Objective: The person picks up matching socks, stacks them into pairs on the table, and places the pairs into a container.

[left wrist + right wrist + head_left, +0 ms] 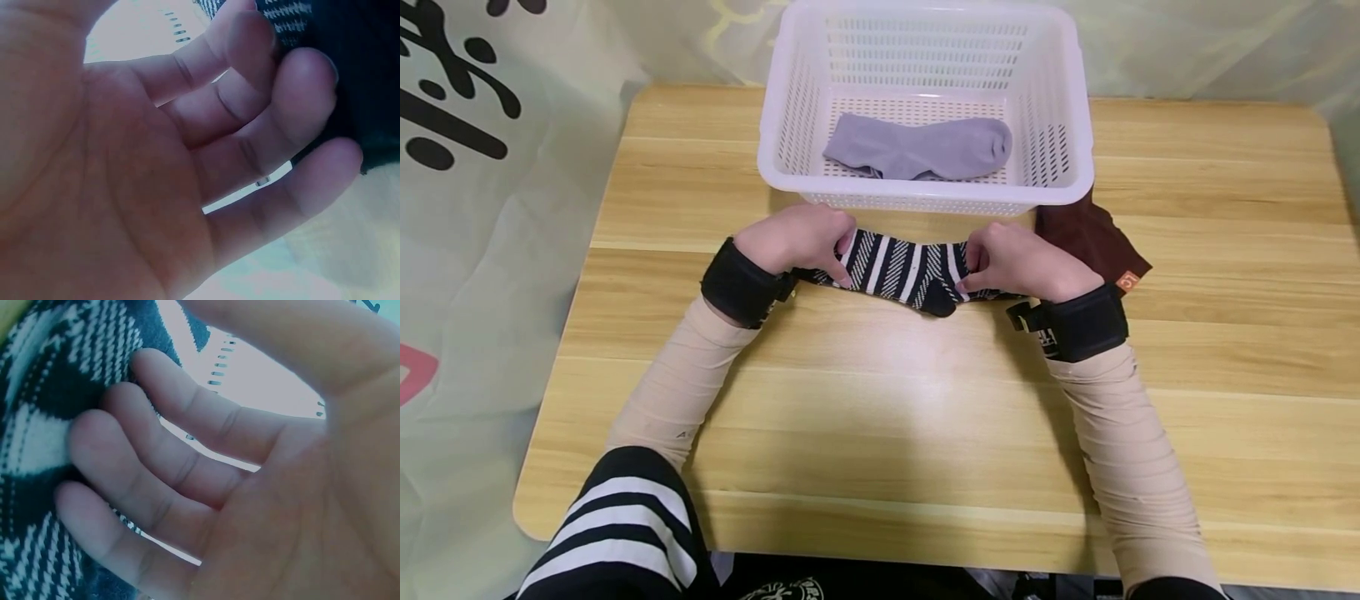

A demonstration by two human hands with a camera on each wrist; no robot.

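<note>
A black-and-white striped sock (891,265) lies crosswise on the table, in front of the white basket, its dark heel towards the person. At its left part my left hand (805,242) pinches the fabric between thumb and fingers. My right hand (1026,262) pinches it to the right of the heel. Both ends of the sock are partly hidden under the hands. In the left wrist view, bent fingers (306,94) lie against the dark knit. The right wrist view has curled fingertips (100,437) against the striped knit; the thumb's tip is out of frame.
The white plastic basket (925,190) stands at the table's far edge with grey socks (917,148) inside. A dark brown sock (1086,233) with an orange patch lies beside the basket's right front corner, partly behind the right hand. The wooden table (880,433) extends towards the person.
</note>
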